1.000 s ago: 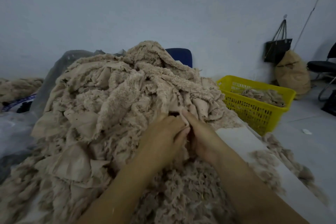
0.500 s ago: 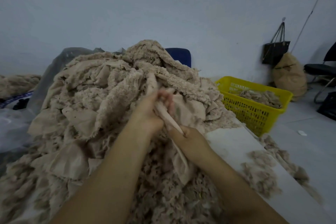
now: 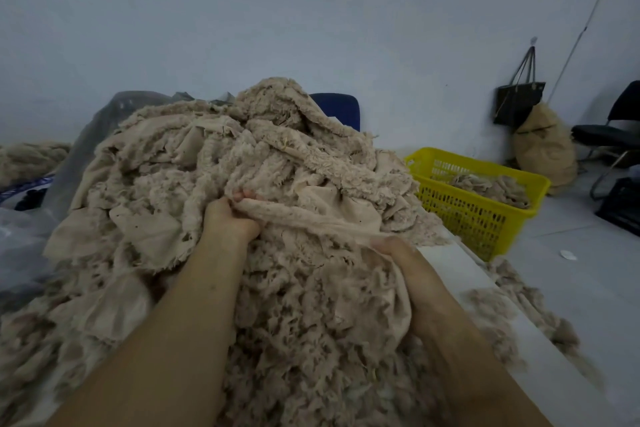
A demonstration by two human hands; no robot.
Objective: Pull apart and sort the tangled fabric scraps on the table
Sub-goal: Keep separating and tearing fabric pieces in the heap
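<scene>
The person's bare left forearm is uncovered along all of its visible length, as is the bare right forearm. The left forearm looks broad and smooth in the wide-angle view, and a few tiny dark specks dot its upper surface near the wrist. The right forearm is slimmer, with faint lengthwise ridges under the surface. The bare left hand shows rounded knuckles and two fingertips. The bare right hand shows only its back. The dim light blurs finer detail.

Basket right of scrap heap
</scene>
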